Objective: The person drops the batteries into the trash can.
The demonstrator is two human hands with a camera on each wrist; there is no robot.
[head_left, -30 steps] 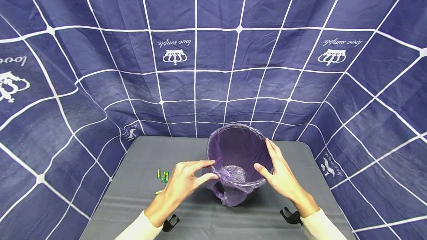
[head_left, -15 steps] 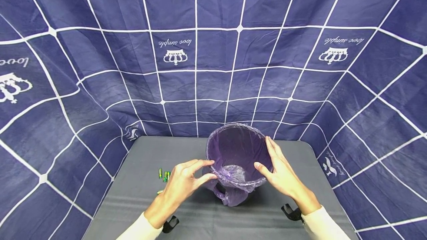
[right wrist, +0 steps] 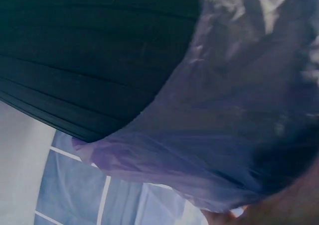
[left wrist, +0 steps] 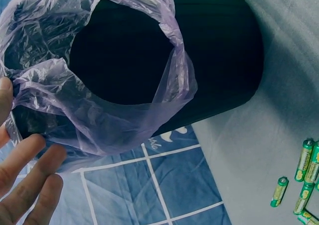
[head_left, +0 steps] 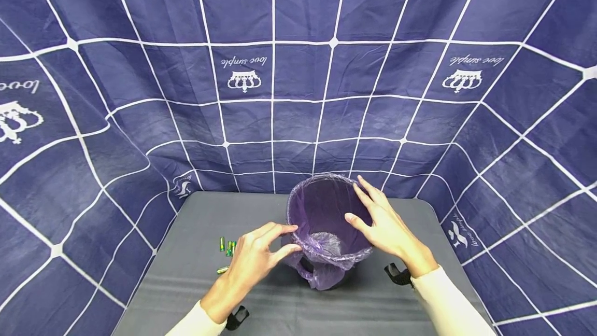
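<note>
A dark ribbed trash bin [left wrist: 224, 51] stands on the grey table, lined with a thin purple trash bag [head_left: 326, 274]. The bag's edge is folded outward over the rim, and in the left wrist view a wide gap in the fold bares the dark wall. At the rim's left, my left hand [head_left: 254, 259] holds the bag edge between thumb and forefinger. My right hand [head_left: 389, 229] lies along the right rim, fingers long and spread, its thumb over the bin's mouth. The right wrist view shows the bag [right wrist: 219, 145] draped down the bin wall, most of that hand hidden.
Several green and yellow batteries [head_left: 229, 248] lie on the table [head_left: 196, 222] left of the bin, partly behind the left hand. Blue cloth [head_left: 298, 118] with white grid lines hangs at the back and both sides. Black wrist mounts [head_left: 397, 275] sit under both forearms.
My right hand has slid inward and toward the back along the rim, its fingers spreading apart. My left hand and the bin stay almost in place.
</note>
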